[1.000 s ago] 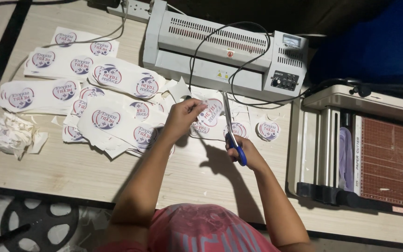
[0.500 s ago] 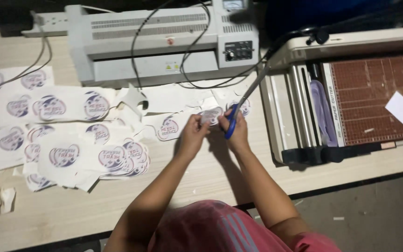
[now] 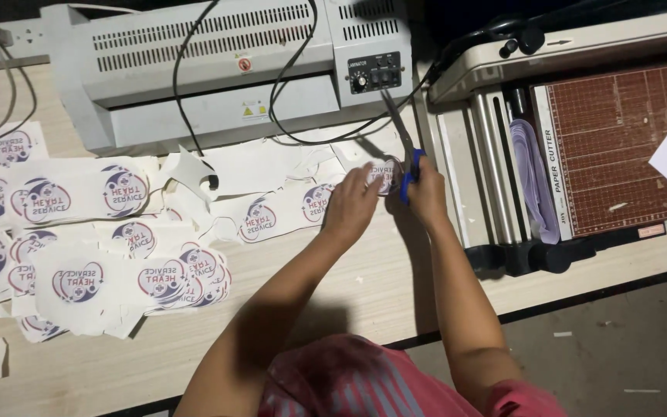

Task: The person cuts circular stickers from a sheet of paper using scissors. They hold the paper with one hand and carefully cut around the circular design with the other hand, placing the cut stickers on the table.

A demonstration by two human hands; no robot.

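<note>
A round printed sticker [image 3: 384,176] is pinched at its left edge by the fingers of the left hand [image 3: 353,207], so that the sticker projects to the right of the grip and is held just above the wooden table [image 3: 364,286]. A pair of blue-handled scissors [image 3: 404,154] is gripped in the right hand [image 3: 428,194], the fingers being closed through the handle loops; the blades are directed up and to the left, away from the body, and are seen to meet the right edge of the sticker, although whether the blades are parted cannot be told from this view. The two hands are brought close together, with the sticker between them. Uncut sheets [image 3: 79,193] bearing similar round prints are spread over the left part of the table. A grey laminator [image 3: 218,69] is placed along the far edge, and a paper cutter [image 3: 611,147] with a brown gridded bed stands to the right.
</note>
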